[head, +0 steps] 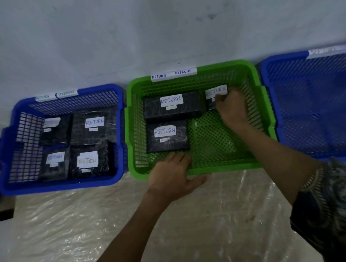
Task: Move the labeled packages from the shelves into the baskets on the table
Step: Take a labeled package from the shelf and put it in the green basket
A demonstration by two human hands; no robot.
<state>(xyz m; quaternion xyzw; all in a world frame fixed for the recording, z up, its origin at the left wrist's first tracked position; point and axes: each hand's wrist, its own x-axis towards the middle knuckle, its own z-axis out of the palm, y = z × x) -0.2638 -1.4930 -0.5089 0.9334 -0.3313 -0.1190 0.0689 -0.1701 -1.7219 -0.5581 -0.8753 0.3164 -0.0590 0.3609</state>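
Placing step: your right hand [231, 107] grips the small black plastic-wrapped RETURN-labelled package [216, 91] at 1 o'clock inside the green plastic mesh basket [231, 168], your left hand [169, 175] lies open-fingered over its 6 o'clock rim, so next release and withdraw.

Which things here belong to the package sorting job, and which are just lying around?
Job: green basket, left blue basket, right blue basket, RETURN packages, right hand gripping the corner package, left hand.
Lying about: plastic sheet.

Green basket [201, 170] between blue baskets [60, 186]; black packages [172, 109], white labels [171, 100]; patterned sleeve [331, 203].
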